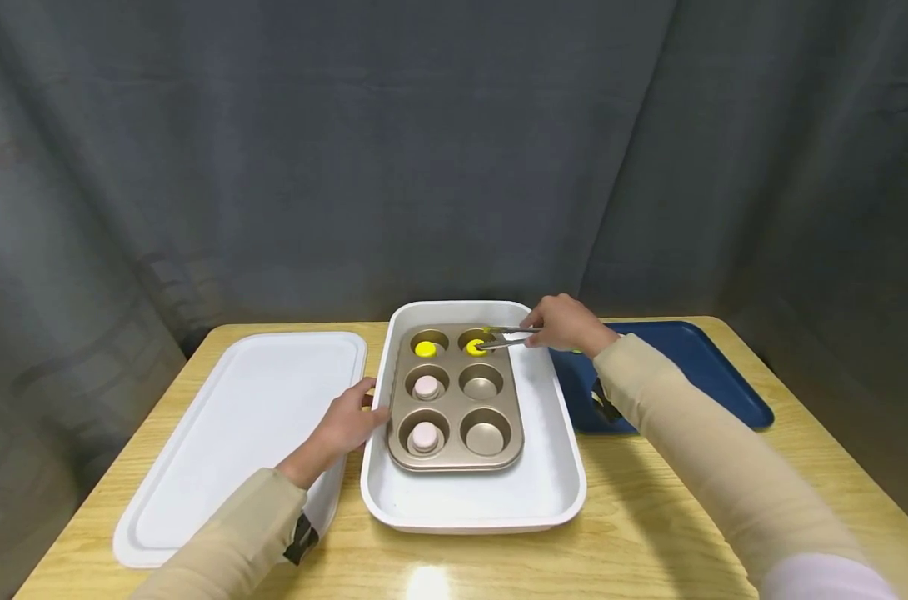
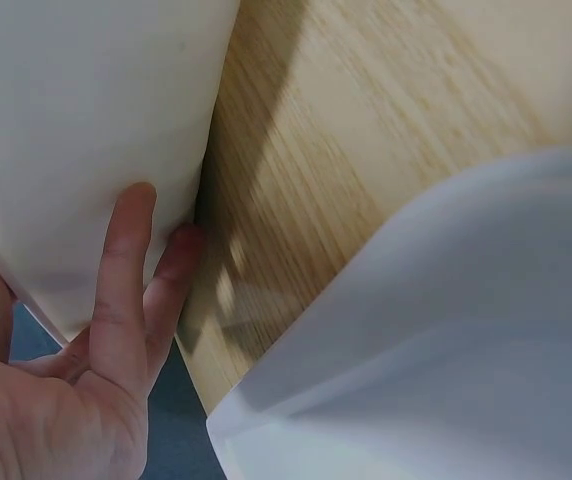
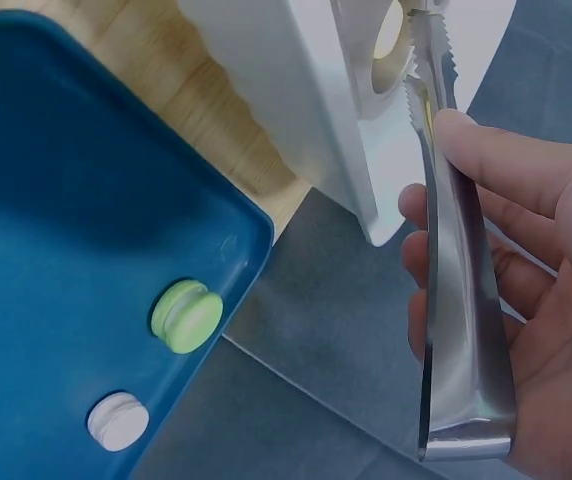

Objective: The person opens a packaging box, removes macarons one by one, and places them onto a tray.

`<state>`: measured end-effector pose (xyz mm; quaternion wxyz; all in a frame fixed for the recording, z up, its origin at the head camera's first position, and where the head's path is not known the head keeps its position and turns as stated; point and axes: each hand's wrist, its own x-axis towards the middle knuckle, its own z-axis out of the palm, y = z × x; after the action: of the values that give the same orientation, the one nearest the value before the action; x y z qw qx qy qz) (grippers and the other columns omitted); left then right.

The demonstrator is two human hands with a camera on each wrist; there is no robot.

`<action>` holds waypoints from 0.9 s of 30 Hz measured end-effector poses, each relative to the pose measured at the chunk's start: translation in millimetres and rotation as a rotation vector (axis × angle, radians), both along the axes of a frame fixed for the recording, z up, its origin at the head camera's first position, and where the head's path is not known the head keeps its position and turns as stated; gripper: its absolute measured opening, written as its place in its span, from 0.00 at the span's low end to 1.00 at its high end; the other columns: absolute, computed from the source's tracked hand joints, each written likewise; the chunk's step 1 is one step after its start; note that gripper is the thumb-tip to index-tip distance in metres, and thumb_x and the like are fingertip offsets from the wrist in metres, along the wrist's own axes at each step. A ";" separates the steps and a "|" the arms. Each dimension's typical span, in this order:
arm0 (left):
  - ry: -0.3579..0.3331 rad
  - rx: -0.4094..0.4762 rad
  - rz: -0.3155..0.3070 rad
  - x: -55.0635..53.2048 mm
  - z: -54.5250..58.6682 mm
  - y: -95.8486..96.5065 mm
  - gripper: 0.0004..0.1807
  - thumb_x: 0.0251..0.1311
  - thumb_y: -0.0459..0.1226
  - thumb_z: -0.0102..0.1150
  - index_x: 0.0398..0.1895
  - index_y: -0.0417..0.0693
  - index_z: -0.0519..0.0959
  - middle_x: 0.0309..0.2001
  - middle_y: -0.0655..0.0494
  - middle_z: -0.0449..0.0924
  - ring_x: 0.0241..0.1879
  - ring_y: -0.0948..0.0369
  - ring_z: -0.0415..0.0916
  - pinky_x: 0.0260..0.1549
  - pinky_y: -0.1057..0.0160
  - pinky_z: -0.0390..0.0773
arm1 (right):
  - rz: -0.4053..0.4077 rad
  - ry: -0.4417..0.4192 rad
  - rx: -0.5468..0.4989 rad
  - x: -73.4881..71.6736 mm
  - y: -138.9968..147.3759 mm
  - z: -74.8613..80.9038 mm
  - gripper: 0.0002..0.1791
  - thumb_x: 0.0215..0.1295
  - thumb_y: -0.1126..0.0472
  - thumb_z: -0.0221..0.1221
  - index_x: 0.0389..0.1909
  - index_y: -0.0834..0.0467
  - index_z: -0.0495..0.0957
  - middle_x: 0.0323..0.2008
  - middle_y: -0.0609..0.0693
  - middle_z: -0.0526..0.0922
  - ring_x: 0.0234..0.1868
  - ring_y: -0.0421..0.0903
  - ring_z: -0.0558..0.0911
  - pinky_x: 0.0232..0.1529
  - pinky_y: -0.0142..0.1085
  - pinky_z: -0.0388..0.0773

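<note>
My right hand [image 1: 562, 323] holds steel tongs [image 3: 461, 300], thumb on one arm and fingers behind the other. The tips of the tongs are at a yellow macaron [image 1: 475, 347] in the far right cup of the bronze muffin pan [image 1: 454, 457]. Another yellow macaron [image 1: 426, 349] sits in the far left cup. Two pink macarons, one in the middle [image 1: 426, 387] and one nearer [image 1: 424, 437], occupy the other left cups. The pan lies inside a deep white tub [image 1: 469, 507]. My left hand [image 1: 351, 419] grips its left wall, thumb over the rim, fingers against the outside.
On the right is a blue tray [image 1: 671, 367]; the right wrist view shows a green macaron [image 3: 187, 316] and a pale one [image 3: 118, 421] on it. A white tray [image 1: 251, 425] lies left of the tub. Dark curtains [image 1: 349, 167] hang behind the wooden table [image 1: 611, 517].
</note>
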<state>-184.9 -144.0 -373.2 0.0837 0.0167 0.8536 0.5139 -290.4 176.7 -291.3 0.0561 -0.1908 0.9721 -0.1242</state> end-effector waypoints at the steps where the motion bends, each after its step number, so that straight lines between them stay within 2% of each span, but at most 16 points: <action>1: 0.000 0.000 -0.002 0.4 0.2 0.5 0.25 0.65 0.30 0.52 0.66 0.33 0.69 0.52 0.31 0.78 0.36 0.49 0.85 0.26 0.55 0.87 | -0.001 -0.001 0.012 -1.1 -1.3 -1.0 0.18 0.61 0.64 0.70 0.52 0.64 0.85 0.48 0.61 0.87 0.49 0.57 0.84 0.53 0.50 0.82; 12: 0.013 0.008 0.007 2.7 -1.1 4.2 0.26 0.63 0.30 0.53 0.65 0.34 0.70 0.53 0.31 0.78 0.36 0.48 0.85 0.25 0.55 0.87 | -0.017 -0.036 0.106 -8.9 -12.2 -8.2 0.19 0.61 0.62 0.70 0.54 0.62 0.85 0.46 0.58 0.87 0.45 0.53 0.83 0.50 0.46 0.82; 17: 0.016 0.005 0.005 3.0 -1.1 5.7 0.26 0.62 0.30 0.54 0.65 0.34 0.70 0.53 0.30 0.78 0.35 0.49 0.85 0.24 0.55 0.87 | -0.030 -0.020 0.108 -8.7 -12.4 -10.5 0.18 0.61 0.63 0.70 0.52 0.62 0.86 0.45 0.58 0.87 0.44 0.53 0.83 0.49 0.46 0.82; 27: 0.014 0.011 0.005 4.2 0.5 4.4 0.26 0.63 0.30 0.53 0.65 0.34 0.70 0.51 0.31 0.78 0.35 0.49 0.84 0.25 0.56 0.87 | -0.039 -0.017 0.095 -9.4 -20.3 -12.5 0.19 0.60 0.63 0.71 0.53 0.63 0.86 0.47 0.58 0.87 0.48 0.55 0.83 0.52 0.48 0.81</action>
<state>-180.7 -139.6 -372.7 0.0765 0.0185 0.8514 0.5186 -299.9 156.4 -303.8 0.0710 -0.1678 0.9799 -0.0808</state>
